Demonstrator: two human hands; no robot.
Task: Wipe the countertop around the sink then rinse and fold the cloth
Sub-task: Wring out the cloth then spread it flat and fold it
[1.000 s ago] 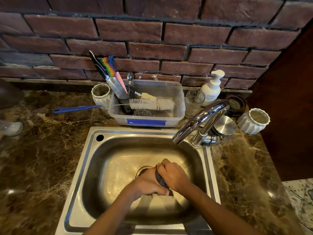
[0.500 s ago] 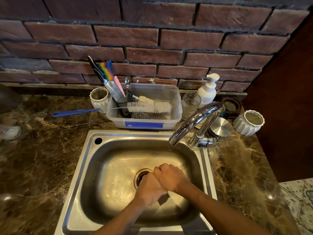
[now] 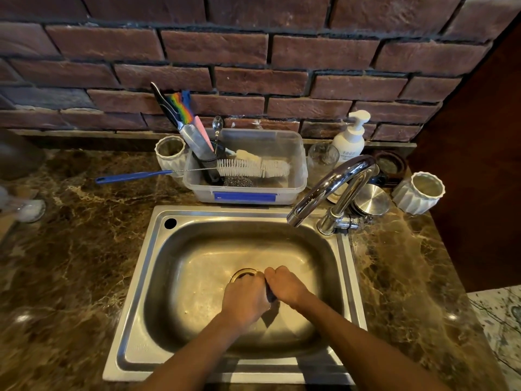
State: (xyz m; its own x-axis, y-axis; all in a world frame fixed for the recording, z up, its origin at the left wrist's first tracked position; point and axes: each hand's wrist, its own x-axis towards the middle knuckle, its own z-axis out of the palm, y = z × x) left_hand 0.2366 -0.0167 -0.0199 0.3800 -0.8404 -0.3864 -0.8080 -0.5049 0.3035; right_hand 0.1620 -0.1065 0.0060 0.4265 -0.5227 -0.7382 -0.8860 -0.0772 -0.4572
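Left hand (image 3: 245, 299) and right hand (image 3: 286, 285) clenching dark bunched cloth (image 3: 270, 295), over sink (image 3: 158, 266)

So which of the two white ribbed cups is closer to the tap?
The right cup, standing by itself just right of the tap. The left cup stands beyond the plastic tub, beside the blue brush handle.

We see left hand (image 3: 245, 299) and right hand (image 3: 288, 285) side by side, gripping dark cloth (image 3: 271, 294) between them | sink (image 3: 158, 277) basin beneath them | drain (image 3: 244, 273) just beyond left knuckles | faucet (image 3: 329, 187) beyond right hand
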